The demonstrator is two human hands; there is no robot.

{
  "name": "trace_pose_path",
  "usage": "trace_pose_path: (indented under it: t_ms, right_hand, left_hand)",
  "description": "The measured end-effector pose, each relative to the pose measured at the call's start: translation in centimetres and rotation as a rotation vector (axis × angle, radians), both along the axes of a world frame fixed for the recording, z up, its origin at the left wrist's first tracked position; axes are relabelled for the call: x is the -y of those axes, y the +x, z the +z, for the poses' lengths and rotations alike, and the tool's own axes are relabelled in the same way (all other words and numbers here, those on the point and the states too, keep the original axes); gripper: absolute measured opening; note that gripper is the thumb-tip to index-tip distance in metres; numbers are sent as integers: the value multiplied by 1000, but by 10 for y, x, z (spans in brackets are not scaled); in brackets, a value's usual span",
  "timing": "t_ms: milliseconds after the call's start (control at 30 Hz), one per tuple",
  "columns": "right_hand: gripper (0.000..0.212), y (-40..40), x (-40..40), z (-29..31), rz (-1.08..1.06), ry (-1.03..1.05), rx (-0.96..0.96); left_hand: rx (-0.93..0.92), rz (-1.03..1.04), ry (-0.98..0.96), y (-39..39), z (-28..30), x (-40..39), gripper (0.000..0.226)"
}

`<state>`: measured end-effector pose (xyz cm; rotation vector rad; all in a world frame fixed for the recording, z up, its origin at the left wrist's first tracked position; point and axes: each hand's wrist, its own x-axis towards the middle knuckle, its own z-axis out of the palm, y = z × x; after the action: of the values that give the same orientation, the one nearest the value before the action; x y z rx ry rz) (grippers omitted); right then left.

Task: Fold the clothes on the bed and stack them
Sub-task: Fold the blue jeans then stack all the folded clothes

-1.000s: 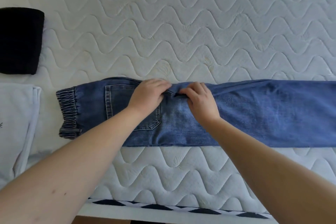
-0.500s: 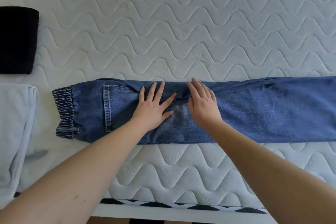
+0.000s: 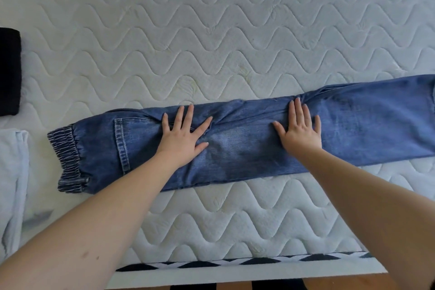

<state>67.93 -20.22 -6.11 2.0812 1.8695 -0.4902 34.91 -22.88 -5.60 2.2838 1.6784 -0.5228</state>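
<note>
My fingers lie straight and spread, left hand [image 3: 182,140] and right hand [image 3: 299,133] pressing flat on the jeans [image 3: 240,146], folded lengthwise across mid-frame on the mattress [image 3: 211,30]; I judge the crosswise folds and stacking beside the black garment [image 3: 9,70] at far left remain.

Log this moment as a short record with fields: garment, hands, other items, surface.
garment: jeans, folded lengthwise, lying flat across the mattress, elastic waistband to the left, legs running off the right edge
left hand: left hand flat, fingers spread, pressing the jeans beside the back pocket
right hand: right hand flat, fingers spread, pressing the jeans further right
other items: black cloth at far left; white cloth below it
surface: quilted white mattress
</note>
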Motion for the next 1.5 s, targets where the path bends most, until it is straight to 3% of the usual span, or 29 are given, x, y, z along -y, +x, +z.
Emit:
trace_pose_path:
  t_ms: [233,400,533,700,1067,1500]
  right_hand:
    - [80,5,-1,2,-22,-58,-47]
    - [79,-8,-5,6,-73,-53,-56]
    - [71,-20,-7,16,88,183,-16]
    - [65,-31,-26,8,167,82,-162]
    - [73,146,-25,2,-166,-19,-35]
    - [67,259,-8,6,-179,-18,-119]
  left_hand:
    - [110,-118,147,25,12,-10,71]
    - [34,-51,38,42,-5,-1,77]
    - [54,41,-24,53,-4,-9,75]
    - [99,59,-28,73,-2,-25,74]
    - [84,-62,31,128,-11,-51,72]
    - [150,-284,54,282,-14,-99,73]
